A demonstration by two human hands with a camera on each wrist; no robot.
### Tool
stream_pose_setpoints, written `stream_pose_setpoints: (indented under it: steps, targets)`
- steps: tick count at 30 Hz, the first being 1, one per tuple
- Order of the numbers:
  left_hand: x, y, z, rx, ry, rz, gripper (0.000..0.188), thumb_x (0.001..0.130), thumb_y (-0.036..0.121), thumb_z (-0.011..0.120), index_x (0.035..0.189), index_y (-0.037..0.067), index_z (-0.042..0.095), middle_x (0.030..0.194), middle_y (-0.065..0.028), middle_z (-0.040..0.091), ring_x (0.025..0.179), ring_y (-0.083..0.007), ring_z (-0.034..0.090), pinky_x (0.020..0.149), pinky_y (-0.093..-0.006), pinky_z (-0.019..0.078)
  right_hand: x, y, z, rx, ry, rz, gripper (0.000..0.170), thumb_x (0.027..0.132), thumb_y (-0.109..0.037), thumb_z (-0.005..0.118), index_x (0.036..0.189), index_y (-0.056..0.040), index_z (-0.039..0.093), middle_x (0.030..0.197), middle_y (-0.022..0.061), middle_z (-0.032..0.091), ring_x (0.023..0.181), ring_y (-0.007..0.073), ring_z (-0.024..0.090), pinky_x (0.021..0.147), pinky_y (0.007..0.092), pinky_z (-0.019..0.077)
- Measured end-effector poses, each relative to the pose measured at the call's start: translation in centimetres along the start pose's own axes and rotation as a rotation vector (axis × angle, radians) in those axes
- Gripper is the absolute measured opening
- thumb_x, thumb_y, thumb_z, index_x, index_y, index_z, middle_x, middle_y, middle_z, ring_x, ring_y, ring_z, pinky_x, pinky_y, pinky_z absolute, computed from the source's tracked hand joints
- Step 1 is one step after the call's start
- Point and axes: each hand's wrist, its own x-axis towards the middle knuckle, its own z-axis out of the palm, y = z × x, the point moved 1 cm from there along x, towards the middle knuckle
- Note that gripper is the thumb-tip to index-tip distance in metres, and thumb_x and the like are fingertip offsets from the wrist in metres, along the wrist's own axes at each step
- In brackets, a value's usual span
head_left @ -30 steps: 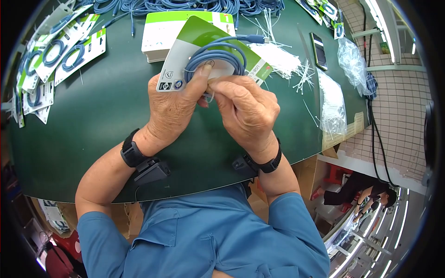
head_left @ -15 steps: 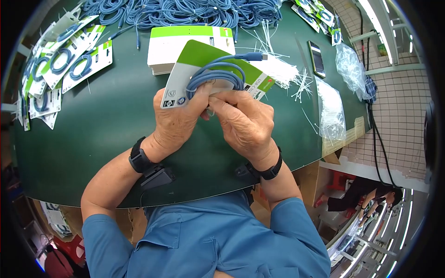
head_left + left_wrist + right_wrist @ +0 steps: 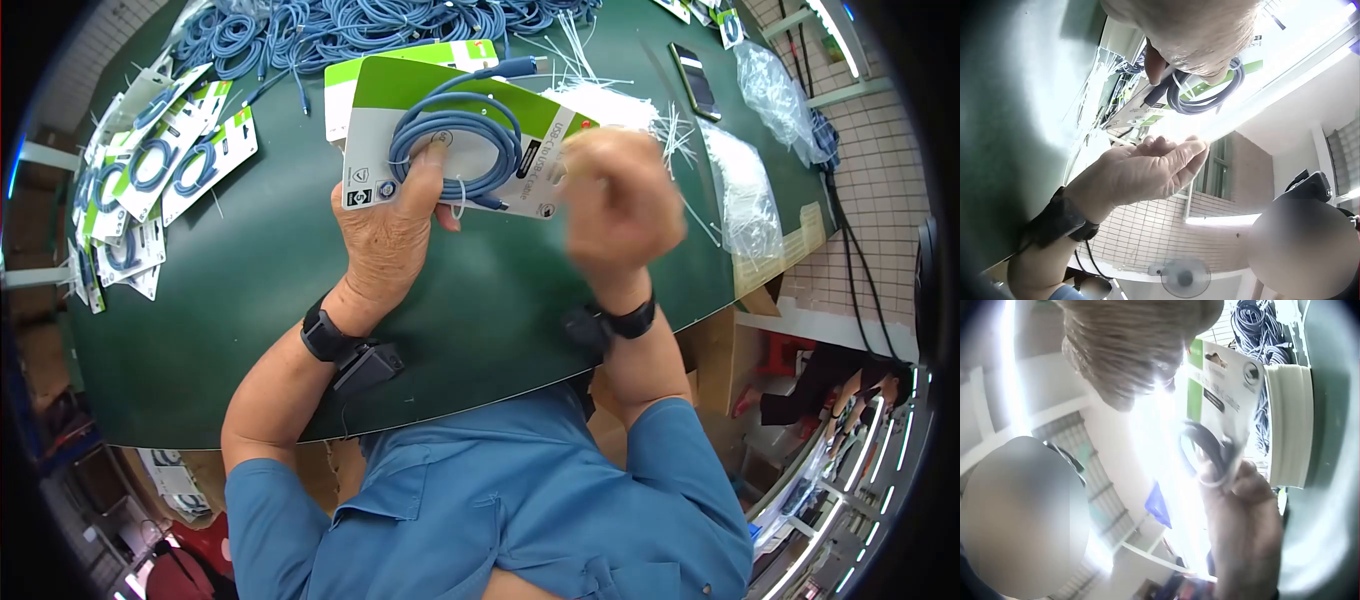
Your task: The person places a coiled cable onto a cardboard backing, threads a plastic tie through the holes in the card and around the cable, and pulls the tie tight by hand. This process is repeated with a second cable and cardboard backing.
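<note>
My left hand (image 3: 385,235) grips a green and white cable card (image 3: 368,130), its thumb pressing on the face. A coiled blue USB-C cable (image 3: 510,150) lies against the card, with one plug pointing right past the top edge. White ties cross the coil at its left and bottom; the bottom cable tie (image 3: 459,207) forms a small loop beneath the card. My right hand (image 3: 625,205), blurred, is just right of the card with its fingers curled. In the left wrist view, the right hand (image 3: 1147,169) has thumb and fingers drawn together, with nothing visible between them.
Behind the card are a stack of cards (image 3: 342,95) and a heap of blue cables (image 3: 380,35). Finished cable cards (image 3: 150,165) lie left. Loose white ties (image 3: 610,103), a phone (image 3: 693,80) and a clear bag of ties (image 3: 745,190) lie right. Another person sits beyond the table.
My right hand has let go at the lower edge of the coil and swung away to the right. The card has turned flatter towards the head camera, baring the whole coil.
</note>
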Motion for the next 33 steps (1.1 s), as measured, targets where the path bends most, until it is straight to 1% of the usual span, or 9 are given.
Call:
stream_pose_setpoints:
  steps: [2,7,9,14,17,22,25,29,33]
  targets:
    - [0.0,0.0,0.1,-0.012,-0.008,-0.008,0.019,0.097,0.007,0.072,0.112,-0.004,0.069,0.094,-0.0077,0.074,0.061,-0.0116,0.068,0.046,-0.0263,0.0531,0.1,-0.2,-1.5,0.076,0.186,0.575,0.019,0.099,-0.001,0.072,0.118,0.0000,0.070,0.099,0.0098,0.073,0.074,0.0116,0.067,0.066,0.0272,0.0550]
    - [-0.8,0.8,1.0,-0.091,-0.056,-0.048,0.021,0.097,0.006,0.070,0.114,-0.006,0.066,0.095,-0.0107,0.073,0.059,-0.0139,0.066,0.044,-0.0272,0.0523,-2.1,4.4,-2.4,0.640,0.245,1.050,0.020,0.106,-0.011,0.066,0.121,0.0013,0.070,0.104,0.0096,0.073,0.080,0.0139,0.070,0.068,0.0266,0.0568]
    - [-1.2,0.9,1.4,-0.096,-0.089,-0.069,0.022,0.097,0.006,0.070,0.114,-0.007,0.065,0.095,-0.0114,0.073,0.058,-0.0145,0.066,0.043,-0.0274,0.0522,-2.2,2.2,-0.5,1.225,0.075,1.296,0.030,0.106,-0.022,0.066,0.122,0.0026,0.071,0.107,0.0138,0.077,0.080,0.0146,0.075,0.066,0.0240,0.0615]
    - [-1.7,0.4,1.4,-0.081,-0.116,-0.054,0.022,0.097,0.005,0.070,0.114,-0.006,0.064,0.093,-0.0116,0.072,0.057,-0.0152,0.065,0.043,-0.0277,0.0520,-5.2,0.2,0.1,1.477,-0.092,1.431,0.036,0.106,-0.022,0.064,0.130,0.0040,0.069,0.112,0.0193,0.078,0.085,0.0199,0.079,0.065,0.0236,0.0639]
    - [-1.9,0.5,1.5,-0.076,-0.136,-0.041,0.022,0.096,0.004,0.071,0.114,-0.006,0.064,0.093,-0.0115,0.072,0.057,-0.0153,0.066,0.043,-0.0280,0.0520,-7.4,2.2,0.5,2.034,-0.273,1.176,0.039,0.109,-0.019,0.060,0.143,0.0015,0.060,0.135,0.0157,0.071,0.115,0.0223,0.073,0.097,0.0348,0.0628]
    - [-2.1,0.7,1.9,-0.016,-0.124,-0.052,0.020,0.096,0.003,0.071,0.113,-0.006,0.065,0.092,-0.0110,0.072,0.058,-0.0150,0.066,0.042,-0.0283,0.0524,-8.5,1.1,-1.4,1.798,-0.142,1.333,0.039,0.109,-0.017,0.059,0.143,0.0009,0.060,0.134,0.0154,0.072,0.110,0.0236,0.075,0.093,0.0362,0.0648]
    - [-2.0,0.7,1.9,-0.070,-0.093,-0.061,0.019,0.096,0.003,0.071,0.112,-0.006,0.066,0.092,-0.0106,0.072,0.059,-0.0148,0.067,0.042,-0.0283,0.0527,-8.0,0.6,-1.8,1.069,-0.231,1.599,0.039,0.109,-0.019,0.058,0.143,0.0007,0.059,0.133,0.0149,0.072,0.111,0.0243,0.075,0.094,0.0372,0.0647]
    - [-2.1,0.7,1.7,-0.041,-0.115,-0.068,0.020,0.096,0.004,0.072,0.112,-0.006,0.066,0.092,-0.0105,0.072,0.059,-0.0149,0.067,0.042,-0.0283,0.0532,-8.4,1.8,-0.7,1.808,-0.152,1.368,0.038,0.109,-0.017,0.057,0.143,0.0001,0.059,0.135,0.0136,0.071,0.116,0.0245,0.073,0.098,0.0354,0.0629]
    - [-2.1,0.5,1.4,-0.027,-0.121,-0.093,0.021,0.096,0.005,0.072,0.113,-0.006,0.065,0.094,-0.0106,0.073,0.059,-0.0146,0.067,0.042,-0.0279,0.0534,-7.6,0.4,-0.8,1.504,-0.044,1.480,0.043,0.106,-0.022,0.064,0.142,0.0015,0.063,0.127,0.0192,0.075,0.101,0.0244,0.078,0.080,0.0315,0.0664]
